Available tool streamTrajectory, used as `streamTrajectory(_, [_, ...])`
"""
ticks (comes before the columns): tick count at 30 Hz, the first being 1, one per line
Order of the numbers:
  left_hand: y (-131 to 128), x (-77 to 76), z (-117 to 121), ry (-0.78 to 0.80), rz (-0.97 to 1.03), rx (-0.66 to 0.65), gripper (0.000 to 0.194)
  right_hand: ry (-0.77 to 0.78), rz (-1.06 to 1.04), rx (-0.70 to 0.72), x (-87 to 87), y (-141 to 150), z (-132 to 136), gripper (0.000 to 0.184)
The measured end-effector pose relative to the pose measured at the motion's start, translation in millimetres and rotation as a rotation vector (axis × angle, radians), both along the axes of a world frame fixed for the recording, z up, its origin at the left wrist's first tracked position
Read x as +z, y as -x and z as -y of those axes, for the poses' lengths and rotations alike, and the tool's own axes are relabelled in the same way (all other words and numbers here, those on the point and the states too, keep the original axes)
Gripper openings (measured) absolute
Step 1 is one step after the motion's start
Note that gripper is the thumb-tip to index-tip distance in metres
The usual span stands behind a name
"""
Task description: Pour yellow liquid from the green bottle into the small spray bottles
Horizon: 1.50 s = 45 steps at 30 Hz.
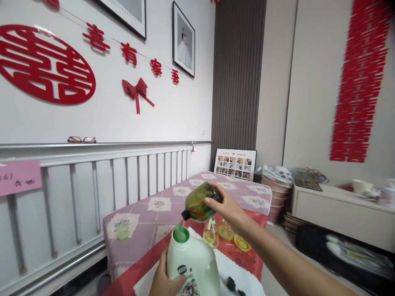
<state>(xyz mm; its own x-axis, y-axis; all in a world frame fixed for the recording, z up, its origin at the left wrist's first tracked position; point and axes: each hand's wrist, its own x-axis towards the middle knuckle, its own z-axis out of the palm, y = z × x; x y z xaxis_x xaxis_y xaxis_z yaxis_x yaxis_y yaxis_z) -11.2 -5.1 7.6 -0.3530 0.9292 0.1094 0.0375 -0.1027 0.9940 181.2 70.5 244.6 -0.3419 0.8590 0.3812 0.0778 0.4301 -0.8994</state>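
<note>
From the head camera I see my right hand (226, 207) grasping a green bottle (200, 202) of amber liquid, tipped neck-down just above the white jug (193, 263). My left hand (165, 279) clasps that jug's side. Beyond the jug stand small flasks (226, 231) of yellow liquid.

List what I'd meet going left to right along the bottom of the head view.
Pink label → pale green cap → left hand → white jug → small flasks → pink baskets → white cabinet.

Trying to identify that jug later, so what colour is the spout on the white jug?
Light green spout on the white jug; the head view shows it.
</note>
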Motion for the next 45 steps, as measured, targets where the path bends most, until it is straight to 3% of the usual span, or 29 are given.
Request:
streamTrajectory(13, [-2.6, 6.6, 2.5, 0.039, -0.003, 0.006, 0.087, -0.028, 0.042, 0.009, 2.9, 0.9, 3.5, 0.075])
streamTrajectory(27, [0.7, 1.2, 1.0, -0.002, -0.019, -0.024, 0.088, -0.085, 0.142, 0.008, 10.7, 3.6, 6.7, 0.074])
streamTrajectory(45, [-1.3, 16.1, 11.0, -0.028, 0.004, -0.029, 0.083, -0.205, 0.291, 0.037, 11.4, 10.6, 6.0, 0.073])
